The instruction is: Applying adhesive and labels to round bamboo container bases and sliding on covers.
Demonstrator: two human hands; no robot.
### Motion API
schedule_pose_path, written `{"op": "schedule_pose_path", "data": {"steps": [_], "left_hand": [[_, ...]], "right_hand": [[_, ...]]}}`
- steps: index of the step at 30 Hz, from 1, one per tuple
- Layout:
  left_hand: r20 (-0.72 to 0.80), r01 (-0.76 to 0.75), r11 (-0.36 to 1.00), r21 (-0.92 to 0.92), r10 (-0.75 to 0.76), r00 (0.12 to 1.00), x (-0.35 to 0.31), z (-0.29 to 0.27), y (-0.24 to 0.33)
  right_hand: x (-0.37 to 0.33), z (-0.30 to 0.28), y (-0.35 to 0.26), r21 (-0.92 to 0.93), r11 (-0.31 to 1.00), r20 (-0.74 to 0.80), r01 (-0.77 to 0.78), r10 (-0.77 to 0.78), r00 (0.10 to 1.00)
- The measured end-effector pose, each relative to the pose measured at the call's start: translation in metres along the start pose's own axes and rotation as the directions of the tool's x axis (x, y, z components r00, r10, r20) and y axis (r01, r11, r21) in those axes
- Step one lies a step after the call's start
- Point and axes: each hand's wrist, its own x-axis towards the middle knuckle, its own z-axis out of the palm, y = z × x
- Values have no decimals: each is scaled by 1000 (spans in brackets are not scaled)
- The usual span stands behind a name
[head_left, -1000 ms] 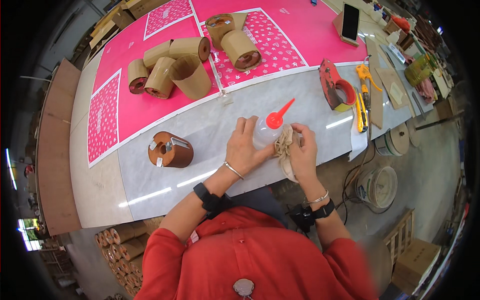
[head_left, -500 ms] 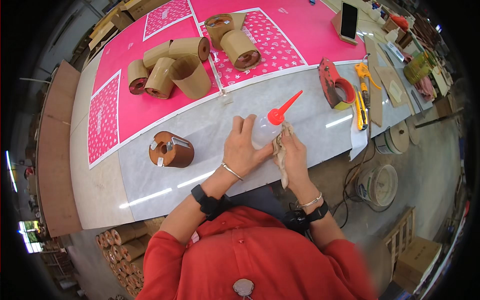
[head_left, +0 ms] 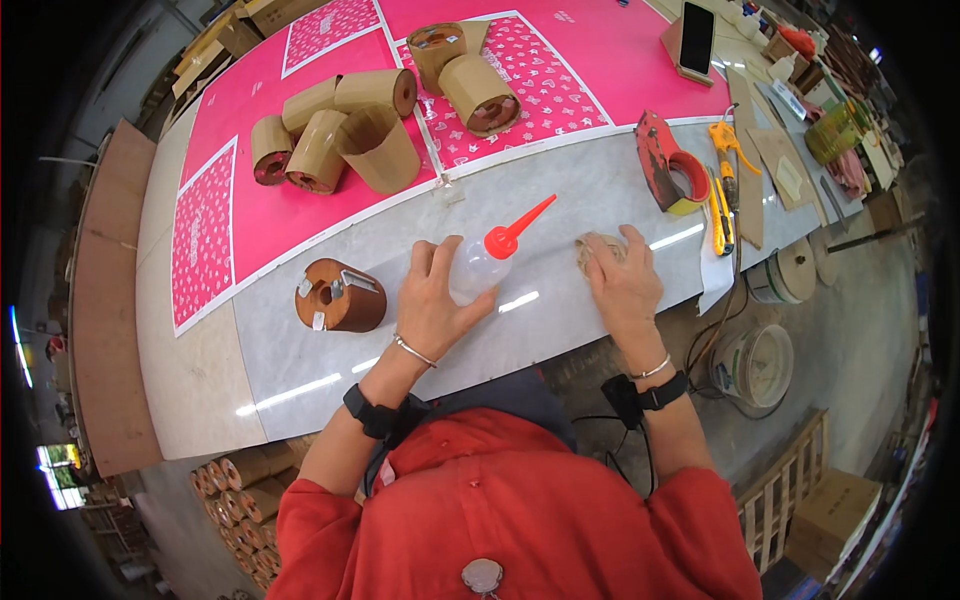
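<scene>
A clear plastic squeeze bottle [head_left: 478, 268] with a red cone nozzle stands over the grey table, its tip slanting up to the right. My left hand [head_left: 432, 305] is closed round its near left side, thumb in front. Farther right, my right hand [head_left: 626, 288] has its fingers bent over a crumpled beige rag [head_left: 592, 243] at the table surface. Left of the bottle sits a brown roll [head_left: 345, 300] with a hollow core and small metal and white pieces on its end.
Several tape rolls and a cardboard sleeve [head_left: 380, 150] lie on pink printed sheets [head_left: 560, 95]. To the right are a red tape dispenser [head_left: 662, 165], a yellow cutter [head_left: 719, 215] and a yellow-handled tool [head_left: 728, 150]. A phone [head_left: 695, 38] stands behind. Below the edge is a white bucket [head_left: 757, 368].
My left hand and the bottle have shifted left. My right hand has moved away from the bottle to the right, taking the rag to the tabletop.
</scene>
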Motion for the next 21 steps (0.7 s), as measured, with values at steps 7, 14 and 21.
{"op": "schedule_pose_path", "data": {"steps": [7, 14, 21], "left_hand": [[-23, -58, 998, -4, 58, 998, -4, -3, -6], [-9, -207, 975, 85, 209, 978, 1, -21, -4], [87, -377, 885, 274, 367, 926, 10, -40, 10]], "right_hand": [[-15, -27, 5, -25, 999, 136, 43, -40, 990], [-6, -31, 28, 637, 537, 421, -553, 358, 833], [1, -47, -3, 512, -619, 821, -596, 147, 552]]}}
